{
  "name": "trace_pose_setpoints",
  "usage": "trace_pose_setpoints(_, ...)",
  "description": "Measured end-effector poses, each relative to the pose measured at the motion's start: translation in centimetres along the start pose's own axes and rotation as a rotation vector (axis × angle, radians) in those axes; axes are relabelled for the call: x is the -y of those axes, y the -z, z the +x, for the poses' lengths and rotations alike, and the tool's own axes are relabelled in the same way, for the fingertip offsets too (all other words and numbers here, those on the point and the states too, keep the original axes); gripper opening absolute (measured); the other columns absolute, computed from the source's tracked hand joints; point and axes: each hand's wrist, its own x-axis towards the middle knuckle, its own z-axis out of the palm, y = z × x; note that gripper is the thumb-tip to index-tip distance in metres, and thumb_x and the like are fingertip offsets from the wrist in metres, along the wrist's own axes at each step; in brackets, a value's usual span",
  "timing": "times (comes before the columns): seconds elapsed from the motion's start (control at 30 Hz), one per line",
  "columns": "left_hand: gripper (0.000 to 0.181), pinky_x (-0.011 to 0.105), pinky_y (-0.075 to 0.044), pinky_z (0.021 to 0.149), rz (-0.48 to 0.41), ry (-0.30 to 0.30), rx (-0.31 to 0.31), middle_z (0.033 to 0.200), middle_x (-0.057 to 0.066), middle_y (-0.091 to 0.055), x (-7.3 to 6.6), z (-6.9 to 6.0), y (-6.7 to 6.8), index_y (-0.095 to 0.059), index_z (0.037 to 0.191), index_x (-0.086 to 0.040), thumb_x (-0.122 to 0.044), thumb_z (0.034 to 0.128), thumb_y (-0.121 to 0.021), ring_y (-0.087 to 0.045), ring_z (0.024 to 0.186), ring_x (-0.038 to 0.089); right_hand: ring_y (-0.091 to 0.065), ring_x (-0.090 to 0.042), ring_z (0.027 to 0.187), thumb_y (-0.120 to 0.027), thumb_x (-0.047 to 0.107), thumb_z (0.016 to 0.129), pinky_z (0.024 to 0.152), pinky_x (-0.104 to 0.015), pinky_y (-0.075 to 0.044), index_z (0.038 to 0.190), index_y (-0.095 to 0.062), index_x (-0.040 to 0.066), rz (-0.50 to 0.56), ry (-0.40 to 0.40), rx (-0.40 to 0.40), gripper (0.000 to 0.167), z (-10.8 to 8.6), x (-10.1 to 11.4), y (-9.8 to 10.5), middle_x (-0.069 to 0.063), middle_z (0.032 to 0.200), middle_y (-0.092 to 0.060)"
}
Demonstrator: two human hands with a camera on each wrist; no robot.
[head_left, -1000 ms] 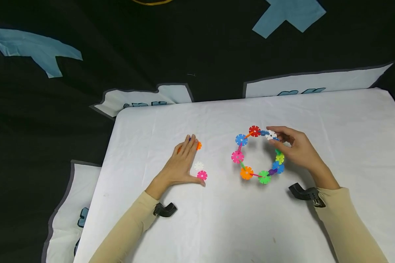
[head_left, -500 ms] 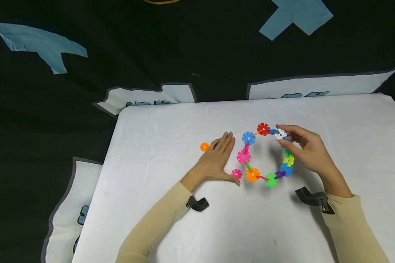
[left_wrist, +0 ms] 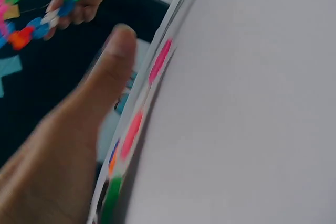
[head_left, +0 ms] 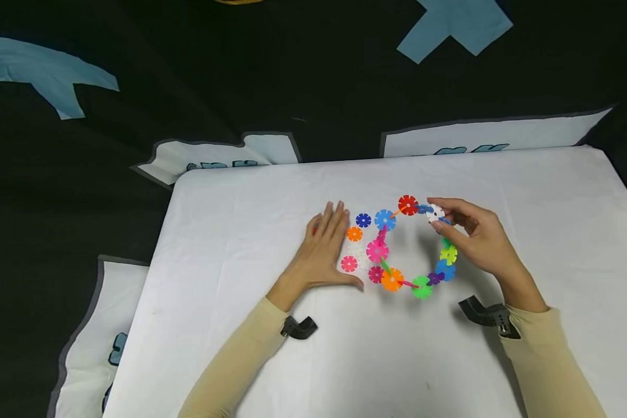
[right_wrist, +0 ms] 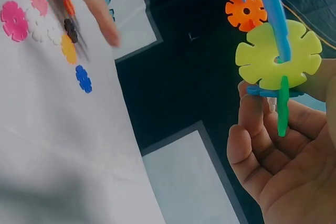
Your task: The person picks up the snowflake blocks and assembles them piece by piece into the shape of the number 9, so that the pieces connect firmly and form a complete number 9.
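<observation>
In the head view a ring of interlocked, notched plastic flower discs (head_left: 377, 251) hangs over the white table. My right hand (head_left: 472, 232) pinches its white disc (head_left: 435, 212) between thumb and fingers. A yellow-green disc (right_wrist: 278, 55) of the ring looms close in the right wrist view. Palm down, my left hand (head_left: 319, 255) lies at the table with straight fingers and the thumb spread. Beside it are loose discs: dark blue (head_left: 363, 220), orange (head_left: 354, 234), pink (head_left: 349, 263) and magenta (head_left: 375, 274). A green disc (left_wrist: 111, 199) shows near the left hand in the left wrist view; the palm hides what lies beneath.
White cloth covers the table (head_left: 271, 371), whose far edge meets a black cloth (head_left: 303, 75) with blue patches. A black strap piece (head_left: 299, 328) sits at the left wrist, another (head_left: 488, 313) at the right.
My left hand has slid right along the table, then drawn back slightly left. Loose discs moved with it and now lie close to the ring's left side. My right hand keeps its pinch.
</observation>
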Motion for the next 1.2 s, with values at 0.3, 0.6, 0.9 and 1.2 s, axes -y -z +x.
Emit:
trace_pose_setpoints(0.3, 0.142, 0.046, -0.004, 0.123, 0.038, 0.064, 0.028, 0.165, 0.015, 0.007, 2.5, -2.0, -0.1, 0.006, 0.156, -0.006, -0.094, 0.0604, -0.051, 0.007, 0.152, 0.033, -0.054, -0.007, 0.083, -0.068, -0.007, 0.087, 0.073, -0.009, -0.046, 0.126, -0.063, -0.003, -0.042, -0.114, -0.111, 0.04, 1.0, -0.7, 0.5, 0.004, 0.092, -0.058)
trace_pose_setpoints(0.6, 0.141, 0.039, 0.001, 0.124, 0.055, 0.014, 0.068, 0.164, 0.014, 0.011, -1.0, -0.2, -0.8, 0.011, 0.155, -0.006, -0.092, 0.0634, -0.052, 0.011, 0.152, 0.028, -0.056, -0.004, 0.075, -0.068, 0.006, 0.091, 0.063, -0.009, -0.046, 0.127, -0.062, -0.001, -0.031, -0.255, -0.241, 0.037, 0.6, -1.2, 0.7, 0.012, 0.093, -0.061)
trace_pose_setpoints(0.9, 0.145, 0.037, -0.001, 0.124, 0.038, 0.0, 0.057, 0.164, 0.014, 0.011, -3.4, 2.0, -1.4, 0.015, 0.154, -0.005, -0.093, 0.0616, -0.054, 0.012, 0.152, 0.027, -0.058, -0.004, 0.076, -0.067, 0.004, 0.091, 0.064, -0.009, -0.047, 0.128, -0.061, -0.002, 0.032, -0.252, -0.236, 0.037, 0.6, -1.2, 0.3, 0.01, 0.094, -0.063)
trace_pose_setpoints(1.2, 0.147, 0.038, -0.004, 0.124, -0.037, -0.014, 0.043, 0.164, 0.014, 0.011, -4.2, 3.0, -1.3, 0.011, 0.155, -0.003, -0.093, 0.0596, -0.056, 0.015, 0.152, 0.025, -0.058, -0.004, 0.074, -0.066, 0.005, 0.092, 0.063, -0.01, -0.047, 0.128, -0.061, -0.002, 0.018, -0.254, -0.227, 0.037, 0.5, -1.2, -0.3, 0.01, 0.093, -0.063)
